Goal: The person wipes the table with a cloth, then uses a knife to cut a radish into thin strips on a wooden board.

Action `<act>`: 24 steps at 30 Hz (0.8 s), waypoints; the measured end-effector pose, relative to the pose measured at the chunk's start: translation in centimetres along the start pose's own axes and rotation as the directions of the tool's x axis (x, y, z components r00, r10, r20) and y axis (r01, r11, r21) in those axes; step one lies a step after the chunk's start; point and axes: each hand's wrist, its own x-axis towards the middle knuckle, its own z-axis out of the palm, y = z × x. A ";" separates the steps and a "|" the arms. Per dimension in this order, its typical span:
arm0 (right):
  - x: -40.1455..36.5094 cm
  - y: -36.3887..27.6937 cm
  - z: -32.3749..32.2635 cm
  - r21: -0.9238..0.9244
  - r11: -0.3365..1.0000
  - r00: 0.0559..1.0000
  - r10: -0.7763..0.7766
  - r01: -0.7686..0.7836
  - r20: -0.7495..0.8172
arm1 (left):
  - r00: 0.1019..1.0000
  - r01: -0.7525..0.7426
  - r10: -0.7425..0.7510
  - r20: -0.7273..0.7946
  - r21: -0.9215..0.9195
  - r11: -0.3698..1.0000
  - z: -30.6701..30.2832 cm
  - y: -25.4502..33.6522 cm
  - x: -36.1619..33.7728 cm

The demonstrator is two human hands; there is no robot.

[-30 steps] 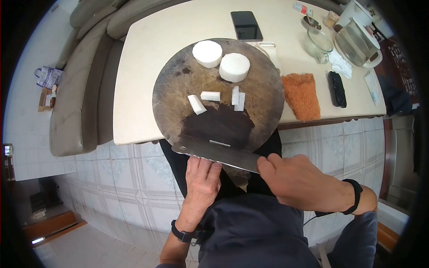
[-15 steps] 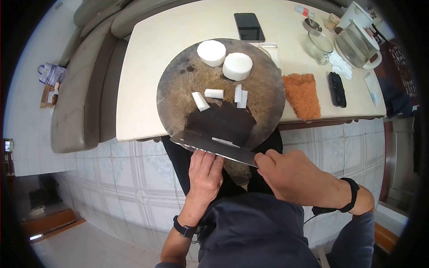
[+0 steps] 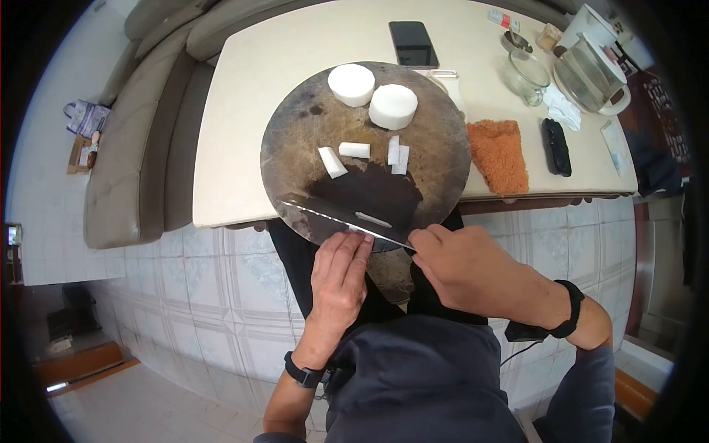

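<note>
My right hand (image 3: 461,266) is closed round the handle of a kitchen knife (image 3: 317,212), whose broad blade reaches leftward over the near part of a round wooden chopping board (image 3: 288,148). Just on the near side of the blade, my left hand (image 3: 341,273) has its fingers bent together at the board's edge; whatever they press on is hidden. A thin white strip (image 3: 374,219) lies beyond the blade. Farther up are several cut white radish sticks (image 3: 354,150), and two thick radish rounds (image 3: 393,107) sit at the far side of the board.
The board rests at the edge of a cream table (image 3: 244,133). On the table are a phone (image 3: 413,43), a peeler (image 3: 447,83), an orange cloth (image 3: 498,156), a black case (image 3: 556,148), a glass cup (image 3: 526,77) and a glass pitcher (image 3: 588,74). A sofa (image 3: 140,148) stands left.
The knife has moved slightly away from my body and its blade has turned more upright, edge toward the board. Both hands have shifted a little farther up with it.
</note>
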 end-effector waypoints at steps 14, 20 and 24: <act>0.2 -0.9 -1.5 -0.001 0.999 0.993 -0.045 0.046 0.110 | 1.000 0.014 -0.014 -0.017 -0.023 1.000 0.1 0.0 -0.3; 0.3 0.2 0.3 0.048 0.999 1.000 -0.003 0.003 -0.004 | 1.000 0.005 -0.005 0.000 -0.007 1.000 0.1 -0.1 -0.3; -0.8 -0.2 -1.1 0.052 0.999 0.999 -0.007 0.005 0.051 | 1.000 -0.002 0.002 -0.016 0.000 1.000 0.1 -0.2 -0.5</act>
